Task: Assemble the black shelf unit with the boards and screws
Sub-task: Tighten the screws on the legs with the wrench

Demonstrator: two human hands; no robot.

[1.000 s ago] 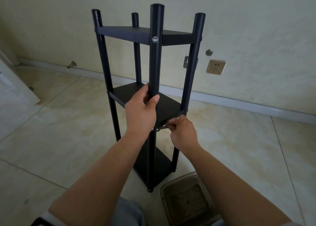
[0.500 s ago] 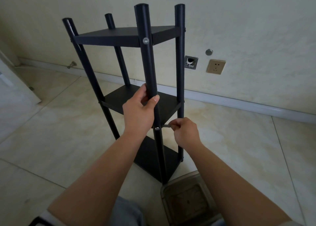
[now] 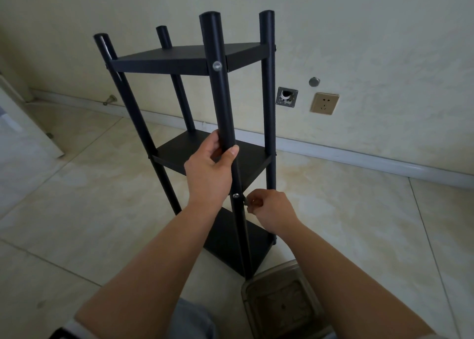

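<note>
The black shelf unit (image 3: 184,56) stands upright on the tiled floor, with three boards fixed between four round posts. My left hand (image 3: 209,169) grips the nearest post (image 3: 220,102) just above the middle board (image 3: 251,159). A silver screw head (image 3: 217,66) shows on that post at the top board, and another screw (image 3: 235,195) at the middle board. My right hand (image 3: 269,208) pinches a small metal hex key (image 3: 246,202) right beside that lower screw. The bottom board (image 3: 230,236) sits near the floor.
A clear plastic container (image 3: 284,302) lies on the floor by the nearest post's foot. The wall behind carries a gold socket (image 3: 324,103), an open wall box (image 3: 286,96) and a white baseboard (image 3: 359,156). A white door panel (image 3: 23,123) stands at left.
The shelf unit has turned, so the nearest post's screws now face me. My right hand with the key dropped slightly and stays by the middle screw. My left hand keeps its grip.
</note>
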